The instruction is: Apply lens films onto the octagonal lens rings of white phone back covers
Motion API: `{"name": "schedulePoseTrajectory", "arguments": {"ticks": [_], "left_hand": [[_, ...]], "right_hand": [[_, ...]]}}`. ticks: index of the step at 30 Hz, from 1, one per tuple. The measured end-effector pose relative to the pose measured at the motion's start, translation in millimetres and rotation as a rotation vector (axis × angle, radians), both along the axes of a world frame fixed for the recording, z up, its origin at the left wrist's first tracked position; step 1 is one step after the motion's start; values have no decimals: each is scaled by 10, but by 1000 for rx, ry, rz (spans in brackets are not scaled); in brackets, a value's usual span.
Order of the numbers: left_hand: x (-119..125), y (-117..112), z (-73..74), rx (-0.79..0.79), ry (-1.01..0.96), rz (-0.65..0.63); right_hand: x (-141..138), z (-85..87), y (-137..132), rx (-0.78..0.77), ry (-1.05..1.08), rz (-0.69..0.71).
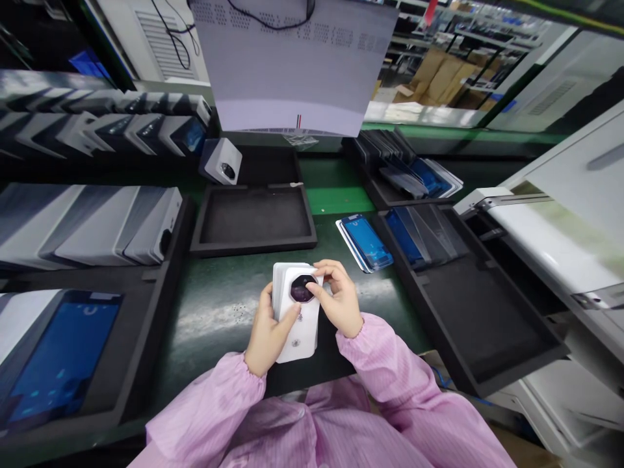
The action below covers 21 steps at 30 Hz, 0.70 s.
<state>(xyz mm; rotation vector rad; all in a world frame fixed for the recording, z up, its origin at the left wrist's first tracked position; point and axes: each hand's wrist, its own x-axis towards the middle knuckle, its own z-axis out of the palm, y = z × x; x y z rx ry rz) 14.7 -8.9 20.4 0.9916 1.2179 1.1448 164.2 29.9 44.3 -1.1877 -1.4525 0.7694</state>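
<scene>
Left tray (158, 312): one, bearing rows of pale panels (92, 227), too overlapped to count; one blue-faced panel (63, 354) lies nearest.
Middle trays (258, 218): two; one panel block (219, 161) stands at the rear one's left end.
Left hand (268, 328): half closed around the white stack's left edge, thumb across its face.
White stack (295, 342): one, over the bench (209, 312) between both hands; several panels, exact number hidden. Probably light, stiff, slippery and easily scratched; best held by the long edges, off the single dark window (301, 290).
Right hand (342, 300): curled at the upper right corner, thumb on the window; whether it pinches or merely presses cannot be told.
Blue-topped pile (368, 242): one, count uncertain.
Right trays (492, 318): two, both bearing overlapped panels.
</scene>
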Motion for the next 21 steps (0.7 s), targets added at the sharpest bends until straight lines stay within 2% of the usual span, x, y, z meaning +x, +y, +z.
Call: {"name": "schedulePoseTrajectory", "arguments": {"ticks": [6,14,21], "left_hand": [[1,10,55,-8,5,29],[-13,-20,80,47,166,45],[-14,-28,94,56,166,45]], "right_hand": [[-17,7,-23,6,5,-3],[7,-18,2,-32,116,20],[-2,-5,-8,-64,108,2]]}}
